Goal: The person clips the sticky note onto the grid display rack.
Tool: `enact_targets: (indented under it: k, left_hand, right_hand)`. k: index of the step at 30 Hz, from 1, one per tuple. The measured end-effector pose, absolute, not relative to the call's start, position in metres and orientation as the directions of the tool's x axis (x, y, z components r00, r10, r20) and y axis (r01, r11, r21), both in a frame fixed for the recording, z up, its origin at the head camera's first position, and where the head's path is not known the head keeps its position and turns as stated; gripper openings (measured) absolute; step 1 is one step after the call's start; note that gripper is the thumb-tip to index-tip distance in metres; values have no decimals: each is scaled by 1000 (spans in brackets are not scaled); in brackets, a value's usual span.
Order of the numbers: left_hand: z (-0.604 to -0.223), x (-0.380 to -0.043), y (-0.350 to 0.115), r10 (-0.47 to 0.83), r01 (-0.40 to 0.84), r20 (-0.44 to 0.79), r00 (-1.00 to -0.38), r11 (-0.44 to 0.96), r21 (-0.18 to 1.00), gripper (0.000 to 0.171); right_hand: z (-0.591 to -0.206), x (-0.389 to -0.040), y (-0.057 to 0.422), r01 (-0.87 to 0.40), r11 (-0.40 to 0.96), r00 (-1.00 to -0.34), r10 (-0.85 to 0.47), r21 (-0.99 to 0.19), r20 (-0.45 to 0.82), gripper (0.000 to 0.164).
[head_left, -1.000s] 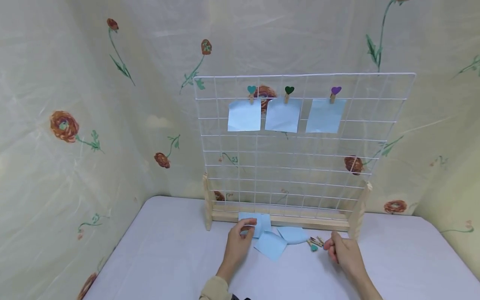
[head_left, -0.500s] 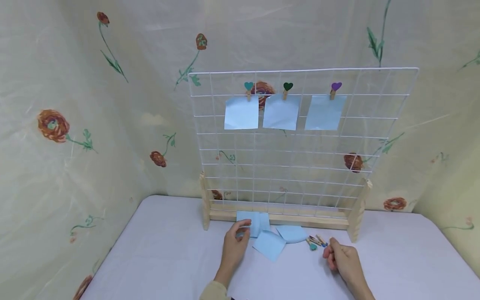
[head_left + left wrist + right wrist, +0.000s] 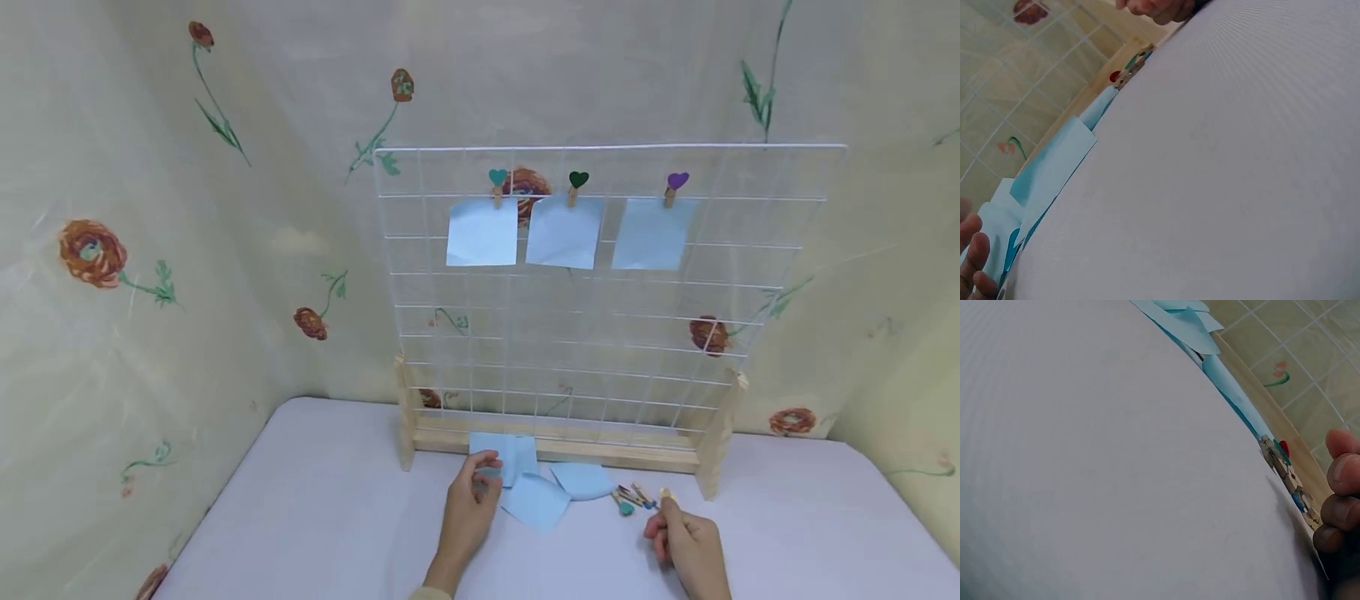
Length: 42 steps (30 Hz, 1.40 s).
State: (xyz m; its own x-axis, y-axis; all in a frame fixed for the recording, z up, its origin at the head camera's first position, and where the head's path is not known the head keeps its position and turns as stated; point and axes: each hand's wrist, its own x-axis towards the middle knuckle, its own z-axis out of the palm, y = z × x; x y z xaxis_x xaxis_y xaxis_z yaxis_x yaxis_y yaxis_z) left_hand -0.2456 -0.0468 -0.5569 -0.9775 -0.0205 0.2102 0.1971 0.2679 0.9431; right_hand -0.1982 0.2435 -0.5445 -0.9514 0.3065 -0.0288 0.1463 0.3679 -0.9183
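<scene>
My left hand hovers with loosely bent fingers over blue paper squares lying at the foot of a white wire grid rack. Nothing shows between its thumb and forefinger. More blue sheets, among them a tilted one, lie to its right. My right hand pinches a small yellow-topped clothespin at its thumb tip; the fingers hide most of it. Just left of that hand lies a small pile of mini wooden clothespins, one with a teal heart. In the right wrist view, curled fingers stand beside these clothespins.
The wire grid stands upright in a wooden base at the table's back. Three blue squares hang near its top from heart clothespins: teal, dark green and purple. White cloth covers the table; flowered fabric surrounds it.
My right hand has drawn slightly away from the clothespin pile, and a yellow-topped clothespin now shows at its fingertips. The left hand stays over the papers. The head view has shifted slightly.
</scene>
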Motion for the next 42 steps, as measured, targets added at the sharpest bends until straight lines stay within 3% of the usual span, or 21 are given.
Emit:
enact_targets:
  k: [5, 12, 18, 25, 30, 37, 42]
  left_hand:
    - [-561, -236, -48, -11, 218, 233, -972, 317, 923, 37]
    - [-559, -244, -38, 79, 342, 340, -937, 410, 845, 40]
    - [-555, -243, -39, 93, 331, 325, -941, 450, 829, 29]
    - [-554, -242, -37, 158, 334, 297, -942, 536, 775, 51]
    - [-555, -240, -38, 172, 347, 303, -937, 539, 768, 46]
    - [-559, -239, -39, 352, 509, 371, -859, 511, 693, 58]
    - [-558, -239, -40, 403, 525, 350, -846, 514, 678, 66]
  right_hand:
    - [-547, -192, 241, 185, 348, -961, 258, -919, -96, 58]
    - [-541, -197, 250, 151, 366, -941, 338, -918, -20, 62]
    - [-540, -196, 248, 121, 416, -943, 331, -901, 26, 62]
    - [-540, -195, 247, 99, 434, -954, 297, -896, 39, 60]
    - [-538, -195, 246, 91, 438, -958, 284, -895, 42, 60]
    - [-537, -196, 246, 124, 432, -958, 286, -893, 5, 61]
    - [-540, -196, 246, 127, 430, -956, 292, -894, 4, 60]
